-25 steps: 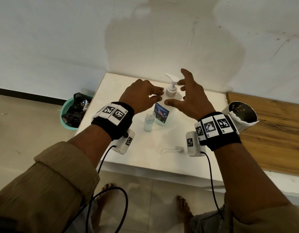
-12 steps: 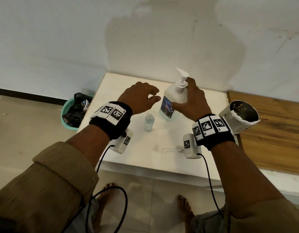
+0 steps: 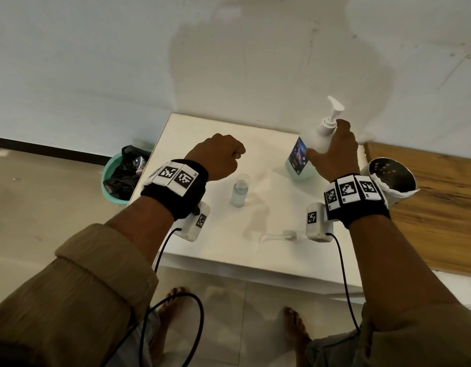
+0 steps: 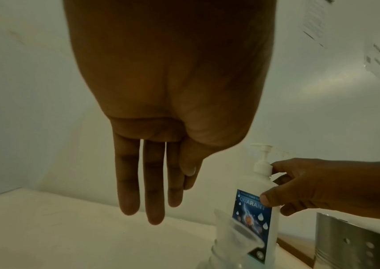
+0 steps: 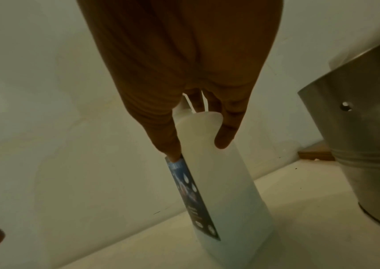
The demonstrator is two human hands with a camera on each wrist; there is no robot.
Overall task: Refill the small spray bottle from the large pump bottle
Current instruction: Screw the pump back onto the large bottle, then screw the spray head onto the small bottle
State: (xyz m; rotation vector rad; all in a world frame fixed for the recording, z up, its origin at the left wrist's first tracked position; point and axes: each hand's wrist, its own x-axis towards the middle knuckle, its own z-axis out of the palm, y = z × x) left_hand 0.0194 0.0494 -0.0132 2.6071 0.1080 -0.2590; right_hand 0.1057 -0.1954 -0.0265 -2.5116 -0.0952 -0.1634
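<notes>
Head view: white pump bottle (image 3: 312, 144), blue label, gripped at shoulder.

Green bin (image 3: 111, 181) with black bag sat on floor left of white table (image 3: 202, 234); perforated steel cup (image 3: 390, 181) at table's right edge beside wood board (image 3: 441, 207).

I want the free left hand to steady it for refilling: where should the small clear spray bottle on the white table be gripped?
Grip the small clear spray bottle round its straight body, below the open mouth, coming from its left side, where the left hand already hovers. It stands upright with its spray head off, so a low side grip probably leaves the opening clear.
</notes>
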